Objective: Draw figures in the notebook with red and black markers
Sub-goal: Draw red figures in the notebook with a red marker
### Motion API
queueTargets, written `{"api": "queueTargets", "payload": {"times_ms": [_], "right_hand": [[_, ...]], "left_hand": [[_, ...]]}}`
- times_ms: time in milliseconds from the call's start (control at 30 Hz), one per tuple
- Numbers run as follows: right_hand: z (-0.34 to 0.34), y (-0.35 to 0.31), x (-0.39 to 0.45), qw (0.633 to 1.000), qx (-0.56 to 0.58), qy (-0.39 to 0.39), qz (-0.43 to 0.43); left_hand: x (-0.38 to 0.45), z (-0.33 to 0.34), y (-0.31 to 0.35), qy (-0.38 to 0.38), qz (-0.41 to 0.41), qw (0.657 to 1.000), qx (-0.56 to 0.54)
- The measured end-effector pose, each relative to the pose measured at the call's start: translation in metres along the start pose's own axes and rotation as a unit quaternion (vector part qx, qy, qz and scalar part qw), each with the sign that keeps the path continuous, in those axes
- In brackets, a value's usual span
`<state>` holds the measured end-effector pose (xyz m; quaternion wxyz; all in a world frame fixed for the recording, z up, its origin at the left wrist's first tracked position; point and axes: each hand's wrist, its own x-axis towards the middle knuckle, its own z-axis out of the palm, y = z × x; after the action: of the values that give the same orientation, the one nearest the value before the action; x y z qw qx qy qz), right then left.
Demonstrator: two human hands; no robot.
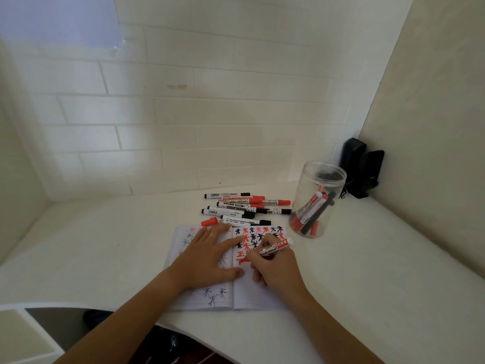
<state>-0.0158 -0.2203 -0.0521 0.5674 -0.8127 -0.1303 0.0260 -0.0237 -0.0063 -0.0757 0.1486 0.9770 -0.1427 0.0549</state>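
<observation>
An open notebook lies on the white desk, its right page covered with red and black star figures. My right hand grips a red whiteboard marker with its tip down on the right page, beside red marks. My left hand lies flat with spread fingers across the left page and the spine, pressing the notebook down. The marker's tip is hidden by my fingers.
Several red and black markers lie loose just beyond the notebook. A clear plastic jar with more markers stands at the right. A black device sits in the corner. The desk's curved front edge is near me.
</observation>
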Motion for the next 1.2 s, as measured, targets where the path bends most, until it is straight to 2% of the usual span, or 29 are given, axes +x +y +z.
{"api": "queueTargets", "payload": {"times_ms": [300, 967, 1200], "right_hand": [[-0.0008, -0.0015, -0.0005, 1.000, -0.003, 0.017, 0.007], [0.0009, -0.0048, -0.0042, 0.999, -0.010, -0.039, -0.020], [-0.0021, -0.0054, -0.0045, 0.999, -0.033, 0.010, -0.009]], "left_hand": [[-0.0002, -0.0012, 0.0011, -0.003, -0.002, 1.000, -0.001], [-0.0002, -0.0009, 0.0004, -0.008, 0.001, 1.000, 0.007], [0.0005, 0.0001, -0.0007, -0.005, 0.002, 1.000, 0.010]]}}
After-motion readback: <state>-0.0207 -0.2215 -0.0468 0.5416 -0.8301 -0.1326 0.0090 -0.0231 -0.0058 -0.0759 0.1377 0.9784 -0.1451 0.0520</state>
